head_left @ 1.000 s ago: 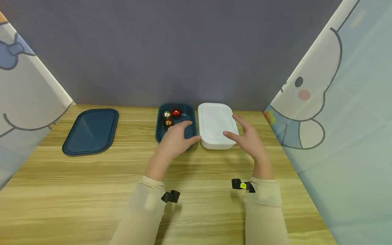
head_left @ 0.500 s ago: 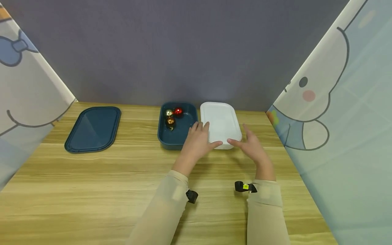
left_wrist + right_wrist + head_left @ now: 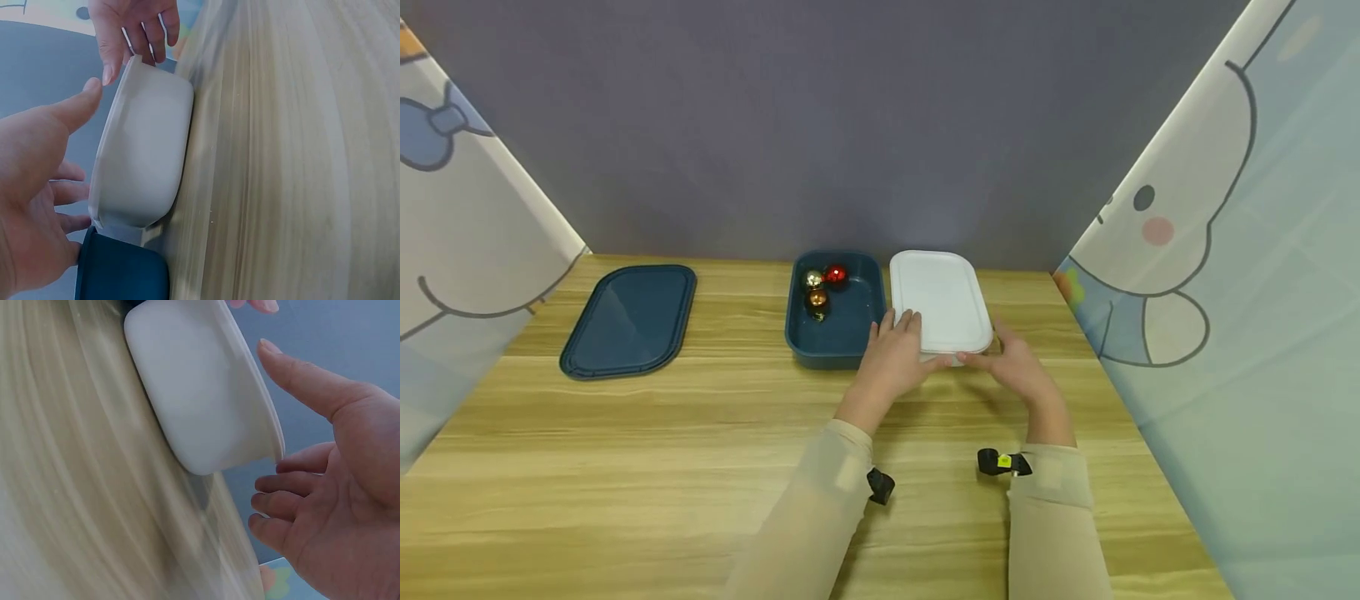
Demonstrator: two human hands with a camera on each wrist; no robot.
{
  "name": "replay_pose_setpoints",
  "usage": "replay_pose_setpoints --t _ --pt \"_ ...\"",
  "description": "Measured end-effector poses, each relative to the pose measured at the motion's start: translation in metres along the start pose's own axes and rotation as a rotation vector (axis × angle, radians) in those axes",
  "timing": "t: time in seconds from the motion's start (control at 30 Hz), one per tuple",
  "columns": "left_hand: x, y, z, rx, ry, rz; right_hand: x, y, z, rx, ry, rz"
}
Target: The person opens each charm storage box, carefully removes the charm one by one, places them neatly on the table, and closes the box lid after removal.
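Left hand (image 3: 891,362) and right hand (image 3: 1015,367) are loosely spread, gripping nothing, round the near end of the lidded white rounded-rectangular plastic box (image 3: 942,302) on the wood-grain table (image 3: 625,467); can't tell about contact. Looks like lining-up stage, next move probably needs thumbs under the rim.

Left sleeve (image 3: 805,521): long, cream, paler patch (image 3: 847,475) near cuff (image 3: 851,434)
Right sleeve (image 3: 1055,537): long, cream
Left camera (image 3: 881,487): black, blocky
Right camera (image 3: 989,462): black, yellow tag (image 3: 1004,461)
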State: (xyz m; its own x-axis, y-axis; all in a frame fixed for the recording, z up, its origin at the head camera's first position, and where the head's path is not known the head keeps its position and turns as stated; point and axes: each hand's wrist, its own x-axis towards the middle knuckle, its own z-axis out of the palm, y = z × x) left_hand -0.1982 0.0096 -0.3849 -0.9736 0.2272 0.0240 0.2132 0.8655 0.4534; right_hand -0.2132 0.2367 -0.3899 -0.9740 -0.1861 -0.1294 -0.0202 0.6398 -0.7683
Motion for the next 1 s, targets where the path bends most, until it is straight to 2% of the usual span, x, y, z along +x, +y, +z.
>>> replay_pose_setpoints --t 0.23,0.37,0.57,0.83,1.0 --pt "-0.0005 0.0067 0.0047 0.079 -0.031 0.001 -0.0023 0.0052 0.0029 -0.001 -0.012 -0.006" --pt "0.0001 0.009 0.0068 0.12 -0.053 -0.023 -0.0031 0.0062 0.0033 0.011 -0.016 -0.001" --pt "0.0014 0.0082 0.0075 0.14 -0.005 -0.082 -0.0037 0.0065 0.0004 -0.009 -0.015 0.018" --pt "0.0005 0.0057 0.0076 0.14 0.003 -0.109 -0.0044 0.0059 -0.0011 -0.025 -0.034 0.047" --pt "0.0037 0.0063 0.0069 0.145 0.006 -0.097 -0.0033 0.007 -0.0017 -0.007 -0.033 0.035"
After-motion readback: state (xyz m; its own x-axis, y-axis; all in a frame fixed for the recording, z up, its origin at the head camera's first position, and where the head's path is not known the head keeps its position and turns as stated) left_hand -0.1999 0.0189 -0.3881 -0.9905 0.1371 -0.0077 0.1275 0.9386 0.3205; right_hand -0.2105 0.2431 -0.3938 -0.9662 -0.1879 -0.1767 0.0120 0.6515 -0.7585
